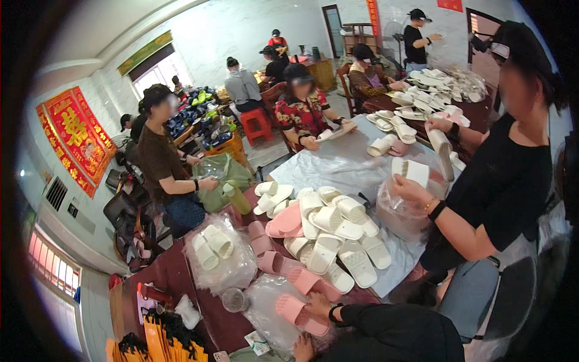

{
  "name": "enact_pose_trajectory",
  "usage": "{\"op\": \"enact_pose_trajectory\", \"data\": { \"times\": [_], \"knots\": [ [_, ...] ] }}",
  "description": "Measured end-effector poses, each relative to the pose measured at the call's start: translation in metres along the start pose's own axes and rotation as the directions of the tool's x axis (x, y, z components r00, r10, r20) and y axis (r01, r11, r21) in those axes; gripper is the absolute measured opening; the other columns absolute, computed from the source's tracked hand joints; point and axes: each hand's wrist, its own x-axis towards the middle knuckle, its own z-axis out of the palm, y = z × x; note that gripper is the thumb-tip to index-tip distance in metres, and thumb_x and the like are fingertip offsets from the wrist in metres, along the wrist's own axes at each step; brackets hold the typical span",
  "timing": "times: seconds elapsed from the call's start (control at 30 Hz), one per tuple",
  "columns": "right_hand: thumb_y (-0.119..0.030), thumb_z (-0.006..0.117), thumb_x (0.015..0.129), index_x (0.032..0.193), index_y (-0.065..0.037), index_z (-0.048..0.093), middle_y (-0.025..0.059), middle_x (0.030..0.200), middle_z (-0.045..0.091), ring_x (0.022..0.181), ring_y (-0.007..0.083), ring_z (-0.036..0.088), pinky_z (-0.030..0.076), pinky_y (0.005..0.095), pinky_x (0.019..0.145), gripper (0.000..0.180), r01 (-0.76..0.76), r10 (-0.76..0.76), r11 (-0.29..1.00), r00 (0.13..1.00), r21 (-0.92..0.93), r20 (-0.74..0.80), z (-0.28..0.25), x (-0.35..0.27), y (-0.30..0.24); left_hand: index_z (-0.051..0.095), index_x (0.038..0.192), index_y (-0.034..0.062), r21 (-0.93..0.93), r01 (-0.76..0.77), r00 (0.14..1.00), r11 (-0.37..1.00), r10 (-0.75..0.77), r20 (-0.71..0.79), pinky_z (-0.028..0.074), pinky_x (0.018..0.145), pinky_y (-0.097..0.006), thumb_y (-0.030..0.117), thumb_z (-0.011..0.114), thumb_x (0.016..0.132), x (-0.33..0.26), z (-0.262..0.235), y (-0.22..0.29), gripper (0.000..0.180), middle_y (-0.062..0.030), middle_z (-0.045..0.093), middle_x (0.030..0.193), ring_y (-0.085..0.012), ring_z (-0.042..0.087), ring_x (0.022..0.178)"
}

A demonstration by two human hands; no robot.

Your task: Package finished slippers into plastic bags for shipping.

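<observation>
my right hand (pixel 318 306) at 6 o'clock, grip closed over a pink slipper (pixel 297 312), fingers on its strap, black band on the wrist. my left hand (pixel 303 349) just below it at the frame's lower edge, touching the clear plastic bag (pixel 265 301) under the slipper; grip state there i can't tell, mostly hidden. dark red tabletop (pixel 175 274) carries it all. more pink slippers (pixel 283 265) run toward 12 from mine, then the white slipper pile (pixel 338 232) at centre. bagged white pair (pixel 217 250) at 9 o'clock of the pile. yellow-orange bags (pixel 154 344) at 8 o'clock near the edge. person in black at 3 o'clock holds a white slipper (pixel 411 171) over a bag. person in brown at 10 o'clock handles a green bag (pixel 224 175). far end at 1 o'clock: more white slippers (pixel 422 90) on another table
</observation>
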Motion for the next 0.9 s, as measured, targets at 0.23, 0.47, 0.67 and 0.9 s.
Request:
{"op": "enact_pose_trajectory", "data": {
  "times": [0.23,0.47,0.67,0.9],
  "knots": [
    [-0.024,0.046,0.083,0.123,-0.011,0.047,0.0183,0.109,0.056,0.098,0.0356,0.056,0.043,0.0479,0.083,0.043,0.087,-0.009,0.974,0.938,-0.210,0.348,-0.006,0.013,-0.009,0.036,0.128,0.0004,-0.040,0.098,0.995,0.994,-0.096,0.036,0.043,0.082,-0.047,0.021,0.049,0.082,0.003,-0.001,0.004,0.052,-0.0252,0.041,0.128,-0.0399,0.049,0.104],
    [-0.011,0.042,0.083,0.127,-0.012,0.047,0.0155,0.102,0.062,0.094,0.0304,0.059,0.044,0.0431,0.084,0.044,0.067,-0.061,0.997,0.988,-0.039,0.145,-0.009,0.025,-0.007,0.045,0.122,0.0033,-0.184,0.191,0.975,0.964,-0.164,0.151,0.043,0.082,-0.047,0.016,0.048,0.081,0.012,-0.023,0.020,0.043,-0.0219,0.050,0.118,-0.0398,0.051,0.100],
    [-0.010,0.044,0.085,0.124,-0.010,0.050,0.0122,0.104,0.062,0.096,0.0240,0.058,0.045,0.0376,0.084,0.040,0.100,-0.187,0.948,0.943,0.301,0.275,-0.067,0.002,-0.033,0.041,0.128,0.0043,-0.130,0.153,0.960,0.980,-0.116,0.255,0.042,0.087,-0.040,0.012,0.044,0.080,0.024,-0.025,0.007,0.049,-0.0139,0.052,0.116,-0.0298,0.051,0.104],
    [-0.013,0.049,0.091,0.119,-0.006,0.056,0.0031,0.111,0.059,0.099,0.0102,0.053,0.043,0.0245,0.086,0.030,-0.287,-0.173,0.747,0.787,0.600,0.592,-0.158,-0.051,-0.046,0.050,0.109,-0.0010,-0.270,-0.085,0.993,0.959,0.059,-0.101,0.045,0.072,-0.042,0.000,0.050,0.070,0.035,-0.060,0.007,0.038,-0.0173,0.056,0.089,-0.0342,0.054,0.084]
  ]
}}
